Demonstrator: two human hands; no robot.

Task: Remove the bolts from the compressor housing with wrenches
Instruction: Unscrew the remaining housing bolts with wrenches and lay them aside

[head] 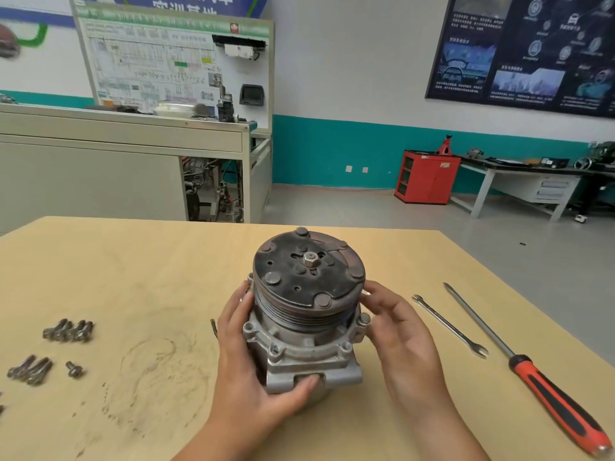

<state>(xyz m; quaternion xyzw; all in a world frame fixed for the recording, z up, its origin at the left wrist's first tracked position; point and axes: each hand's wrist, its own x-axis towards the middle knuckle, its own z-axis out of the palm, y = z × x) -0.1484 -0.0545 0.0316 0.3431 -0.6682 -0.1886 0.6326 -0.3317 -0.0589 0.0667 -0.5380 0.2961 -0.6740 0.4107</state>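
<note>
A grey metal compressor stands upright on the wooden table, its dark pulley plate with a central nut facing up. My left hand grips the housing from the left, thumb curled over the lower front lug. My right hand holds the right side, fingertips against the pulley rim. A bolt head shows on the housing flange by my right fingers. A thin open-ended wrench lies on the table to the right, untouched.
A long screwdriver with a red and black handle lies right of the wrench. Two piles of loose bolts and a single bolt lie at the left. A dark tool tip pokes out behind my left hand.
</note>
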